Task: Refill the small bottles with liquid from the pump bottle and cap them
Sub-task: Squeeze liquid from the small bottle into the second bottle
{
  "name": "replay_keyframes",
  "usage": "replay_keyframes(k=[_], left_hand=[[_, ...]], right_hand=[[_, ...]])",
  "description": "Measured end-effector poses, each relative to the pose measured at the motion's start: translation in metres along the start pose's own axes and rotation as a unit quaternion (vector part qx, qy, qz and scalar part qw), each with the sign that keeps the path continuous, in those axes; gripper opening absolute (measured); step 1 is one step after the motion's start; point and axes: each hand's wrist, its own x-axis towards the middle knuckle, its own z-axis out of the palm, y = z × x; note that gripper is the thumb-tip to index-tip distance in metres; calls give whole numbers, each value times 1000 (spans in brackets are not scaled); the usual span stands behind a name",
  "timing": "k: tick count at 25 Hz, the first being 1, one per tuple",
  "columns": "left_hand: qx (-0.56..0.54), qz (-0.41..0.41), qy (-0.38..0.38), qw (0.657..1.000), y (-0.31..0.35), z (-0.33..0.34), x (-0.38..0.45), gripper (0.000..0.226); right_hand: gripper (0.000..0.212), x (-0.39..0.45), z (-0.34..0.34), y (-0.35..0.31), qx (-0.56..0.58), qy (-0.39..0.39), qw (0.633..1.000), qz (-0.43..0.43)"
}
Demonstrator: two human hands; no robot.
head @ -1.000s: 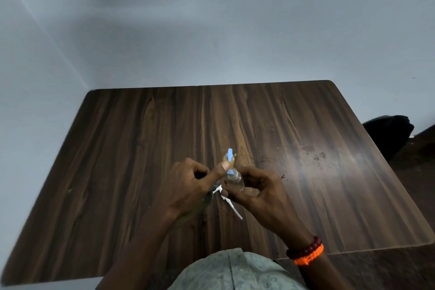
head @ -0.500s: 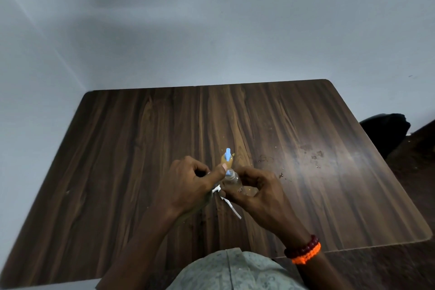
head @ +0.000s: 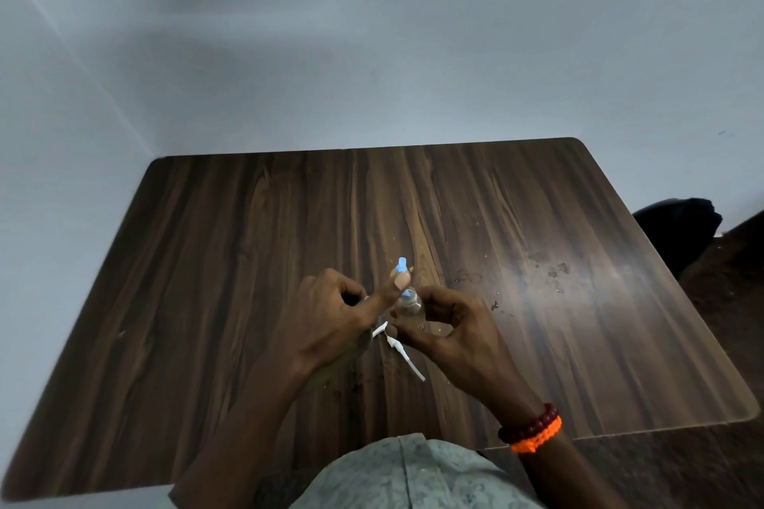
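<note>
My right hand [head: 450,329] holds a small clear bottle [head: 410,307] with a blue tip, just above the wooden table [head: 248,260]. My left hand [head: 330,322] is closed around an olive-tinted pump bottle [head: 349,357], which my palm mostly hides. Its thumb stretches across to the small bottle's blue tip. A white pump nozzle [head: 379,330] and a thin white tube [head: 407,357] stick out between my hands. Just behind my thumb a second small bottle [head: 402,268] stands on the table, holding yellow liquid and wearing a blue cap.
Dried spots and crumbs [head: 554,271] mark the table to the right of my hands. A dark object [head: 678,231] sits off the table's right edge. Grey walls close in behind and on the left. My patterned shirt [head: 409,475] meets the table's near edge.
Both hands have stayed almost still on the small bottle. My left thumb has shifted slightly at the blue tip.
</note>
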Motion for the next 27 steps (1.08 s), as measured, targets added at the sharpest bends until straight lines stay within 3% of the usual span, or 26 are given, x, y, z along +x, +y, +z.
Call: replay_keyframes(k=[6, 11, 16, 21, 25, 27], left_hand=[[27, -6, -12, 1000, -1, 1, 3, 94], [19, -27, -13, 999, -6, 1, 3, 125], [37, -23, -15, 999, -10, 3, 6, 97], [22, -25, -14, 999, -11, 2, 5, 119], [36, -24, -21, 999, -10, 2, 5, 97], [31, -21, -15, 999, -9, 2, 3, 109]], right_hand=[[33, 4, 3, 1, -2, -29, 999, 16], [31, 8, 3, -2, 43, -34, 998, 30], [34, 8, 4, -1, 28, -52, 998, 34], [30, 8, 2, -1, 31, -40, 998, 27], [34, 6, 4, -3, 35, -43, 998, 21], [32, 5, 5, -2, 46, -37, 998, 23]])
